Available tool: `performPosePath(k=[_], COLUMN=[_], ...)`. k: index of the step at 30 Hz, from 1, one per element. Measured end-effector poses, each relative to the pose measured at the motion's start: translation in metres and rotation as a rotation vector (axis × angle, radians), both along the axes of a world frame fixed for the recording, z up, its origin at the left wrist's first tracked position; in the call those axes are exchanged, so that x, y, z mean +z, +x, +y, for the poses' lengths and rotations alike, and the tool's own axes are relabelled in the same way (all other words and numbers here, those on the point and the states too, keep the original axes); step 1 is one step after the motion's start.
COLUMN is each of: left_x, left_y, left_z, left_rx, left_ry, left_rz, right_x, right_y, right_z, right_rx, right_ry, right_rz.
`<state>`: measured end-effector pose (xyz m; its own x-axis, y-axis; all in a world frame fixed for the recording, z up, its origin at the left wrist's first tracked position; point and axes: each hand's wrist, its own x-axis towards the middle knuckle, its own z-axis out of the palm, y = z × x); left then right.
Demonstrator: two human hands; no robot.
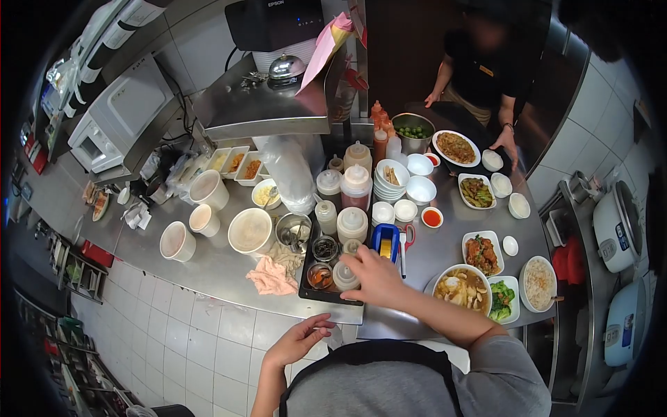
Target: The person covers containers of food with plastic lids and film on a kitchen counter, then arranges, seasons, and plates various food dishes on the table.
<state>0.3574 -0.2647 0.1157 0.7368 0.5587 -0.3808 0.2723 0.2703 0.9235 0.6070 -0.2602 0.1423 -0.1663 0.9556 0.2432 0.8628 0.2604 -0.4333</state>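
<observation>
My right hand (pixel 375 278) reaches over the front of a black tray (pixel 326 295), its fingers and thumb closed about a whitish squeeze bottle (pixel 344 276). Beside that bottle in the tray are a jar of orange-red contents (pixel 319 276) and a jar of dark contents (pixel 325 248). More squeeze bottles (pixel 352 224) stand just behind. My left hand (pixel 300 340) hovers in front of the counter edge, fingers loosely extended and nothing in it. A pink cloth (pixel 273 276) lies on the counter near it.
To the right stand a soup bowl (pixel 462 290), broccoli (pixel 501 300), a meat dish (pixel 482 254) and a rice bowl (pixel 537 283). Across the counter, a person (pixel 479 76) has a hand by a black tray with a noodle plate (pixel 456 149). Lidded tubs (pixel 178 242) stand left.
</observation>
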Motion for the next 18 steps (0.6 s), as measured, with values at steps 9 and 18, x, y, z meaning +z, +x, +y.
performPosePath(k=[9, 18], left_x=[0.023, 0.031], left_y=[-0.014, -0.016], left_z=[0.051, 0.270], left_rx=[0.213, 0.442], left_ry=[0.304, 0.705], left_rz=[-0.182, -0.064], right_x=[-0.036, 0.052], right_y=[-0.010, 0.037], right_z=[-0.001, -0.014], right_rx=[0.073, -0.120], right_ry=[0.255, 0.858], right_rz=[0.414, 0.636])
